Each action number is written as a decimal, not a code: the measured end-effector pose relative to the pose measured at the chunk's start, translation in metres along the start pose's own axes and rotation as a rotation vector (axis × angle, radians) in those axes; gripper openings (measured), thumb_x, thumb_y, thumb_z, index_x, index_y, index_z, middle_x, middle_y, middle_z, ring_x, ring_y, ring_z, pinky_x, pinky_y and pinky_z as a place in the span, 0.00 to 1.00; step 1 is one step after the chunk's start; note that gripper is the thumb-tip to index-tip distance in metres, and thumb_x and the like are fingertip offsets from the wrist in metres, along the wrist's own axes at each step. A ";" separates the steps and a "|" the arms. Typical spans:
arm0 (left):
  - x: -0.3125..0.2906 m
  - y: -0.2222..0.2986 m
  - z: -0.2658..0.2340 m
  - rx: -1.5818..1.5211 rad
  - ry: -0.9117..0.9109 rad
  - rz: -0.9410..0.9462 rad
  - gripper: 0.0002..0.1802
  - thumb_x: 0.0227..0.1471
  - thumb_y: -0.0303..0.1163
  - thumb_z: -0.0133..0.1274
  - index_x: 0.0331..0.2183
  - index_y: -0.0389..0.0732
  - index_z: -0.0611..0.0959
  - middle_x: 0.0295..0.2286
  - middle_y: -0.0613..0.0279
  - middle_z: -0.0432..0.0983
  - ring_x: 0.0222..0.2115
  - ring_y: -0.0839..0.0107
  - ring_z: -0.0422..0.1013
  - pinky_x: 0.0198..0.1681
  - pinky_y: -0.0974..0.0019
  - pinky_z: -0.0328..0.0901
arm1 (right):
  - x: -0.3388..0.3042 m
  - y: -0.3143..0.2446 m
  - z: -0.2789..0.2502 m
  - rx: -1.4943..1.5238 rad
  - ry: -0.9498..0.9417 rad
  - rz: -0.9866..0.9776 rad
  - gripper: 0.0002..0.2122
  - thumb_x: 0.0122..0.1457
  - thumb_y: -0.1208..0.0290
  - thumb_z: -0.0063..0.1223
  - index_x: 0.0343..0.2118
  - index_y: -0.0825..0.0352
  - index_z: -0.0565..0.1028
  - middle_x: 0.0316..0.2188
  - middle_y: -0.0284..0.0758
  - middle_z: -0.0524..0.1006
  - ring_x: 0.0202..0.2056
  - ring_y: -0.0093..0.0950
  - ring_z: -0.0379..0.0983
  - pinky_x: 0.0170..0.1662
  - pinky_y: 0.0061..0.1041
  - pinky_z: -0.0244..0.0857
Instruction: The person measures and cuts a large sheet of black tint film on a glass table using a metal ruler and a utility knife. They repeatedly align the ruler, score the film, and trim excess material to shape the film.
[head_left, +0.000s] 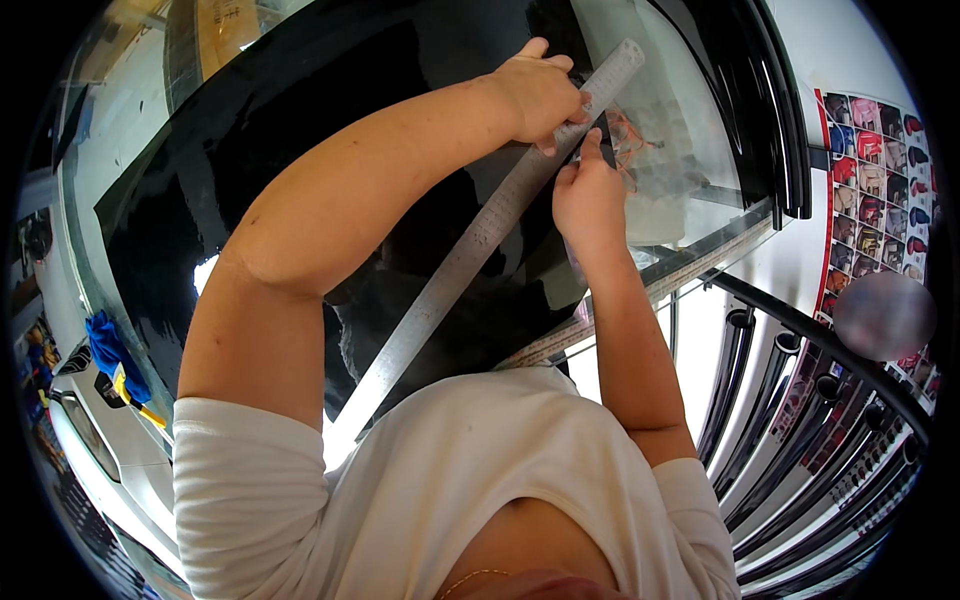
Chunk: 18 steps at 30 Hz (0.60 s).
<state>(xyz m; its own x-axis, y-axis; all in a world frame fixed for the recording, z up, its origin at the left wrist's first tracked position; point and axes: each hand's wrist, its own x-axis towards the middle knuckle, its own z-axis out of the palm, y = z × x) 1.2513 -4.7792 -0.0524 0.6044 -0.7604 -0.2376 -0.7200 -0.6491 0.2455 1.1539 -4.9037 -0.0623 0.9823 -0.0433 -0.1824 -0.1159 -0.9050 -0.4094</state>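
A long metal ruler (480,238) lies slantwise across a sheet of glossy black film (270,130), its near end by my white shirt. My left hand (540,95) holds the ruler down near its far end. The thumb and a finger press on the metal, and other fingers reach over the film beyond it. Against the ruler's right edge is my right hand (592,205), closed with the index finger stretched forward. Whatever is in it is hidden by the fingers. Orange-red strands (628,140) show beside the right fingertips, under or on the glass.
The film rests on a glass-topped table (690,262). Dark rolls (725,385) stand in a rack at the lower right. Picture charts (870,180) hang on the right wall. A blue cloth (110,345) and a yellow-handled tool (130,390) are at the left edge.
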 end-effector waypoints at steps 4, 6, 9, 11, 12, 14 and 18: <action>0.003 0.001 0.008 0.016 0.082 0.019 0.31 0.32 0.43 0.65 0.45 0.60 0.80 0.46 0.80 0.73 0.45 0.73 0.62 0.48 0.60 0.49 | -0.014 0.001 -0.003 -0.012 -0.041 -0.047 0.27 0.51 0.75 0.44 0.53 0.87 0.56 0.22 0.53 0.75 0.28 0.49 0.74 0.35 0.42 0.68; 0.007 0.005 0.008 0.026 0.083 0.017 0.32 0.32 0.42 0.65 0.46 0.60 0.80 0.45 0.80 0.73 0.44 0.72 0.62 0.49 0.59 0.49 | -0.023 0.001 -0.007 -0.024 -0.057 -0.060 0.28 0.51 0.75 0.45 0.53 0.87 0.55 0.21 0.52 0.75 0.27 0.48 0.74 0.34 0.42 0.69; 0.008 0.014 0.004 0.049 0.083 -0.005 0.32 0.33 0.42 0.65 0.47 0.60 0.79 0.45 0.80 0.73 0.44 0.72 0.63 0.49 0.59 0.49 | -0.036 0.005 -0.008 -0.006 -0.068 -0.067 0.26 0.52 0.76 0.44 0.53 0.83 0.58 0.21 0.51 0.75 0.26 0.49 0.73 0.34 0.42 0.68; 0.011 0.018 0.002 0.046 0.063 -0.021 0.33 0.33 0.42 0.65 0.47 0.60 0.78 0.45 0.79 0.73 0.43 0.72 0.63 0.49 0.59 0.49 | -0.041 0.010 -0.011 0.010 -0.085 -0.074 0.26 0.51 0.76 0.44 0.53 0.83 0.58 0.20 0.51 0.75 0.25 0.48 0.73 0.33 0.42 0.68; 0.012 0.019 0.001 0.048 0.052 -0.032 0.33 0.33 0.42 0.65 0.48 0.60 0.78 0.45 0.79 0.73 0.43 0.72 0.63 0.49 0.58 0.49 | -0.042 0.011 -0.012 0.018 -0.099 -0.084 0.27 0.51 0.76 0.44 0.53 0.85 0.56 0.20 0.51 0.75 0.25 0.48 0.74 0.32 0.41 0.69; 0.015 0.021 0.001 0.044 0.064 -0.024 0.34 0.33 0.43 0.65 0.48 0.59 0.78 0.45 0.79 0.74 0.43 0.71 0.63 0.48 0.59 0.49 | -0.044 0.014 -0.015 0.032 -0.106 -0.086 0.27 0.51 0.76 0.45 0.53 0.86 0.56 0.20 0.52 0.74 0.24 0.48 0.74 0.32 0.41 0.69; 0.023 0.034 -0.010 0.069 0.084 -0.025 0.34 0.33 0.44 0.65 0.48 0.59 0.78 0.46 0.79 0.73 0.42 0.71 0.63 0.48 0.61 0.49 | -0.047 0.022 -0.032 0.050 -0.111 -0.067 0.26 0.51 0.76 0.44 0.53 0.84 0.58 0.19 0.51 0.74 0.23 0.49 0.73 0.33 0.43 0.68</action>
<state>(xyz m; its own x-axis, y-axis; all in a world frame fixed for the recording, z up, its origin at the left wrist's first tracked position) 1.2441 -4.8193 -0.0397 0.6469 -0.7451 -0.1623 -0.7244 -0.6670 0.1744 1.1103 -4.9349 -0.0337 0.9660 0.0658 -0.2499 -0.0609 -0.8818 -0.4677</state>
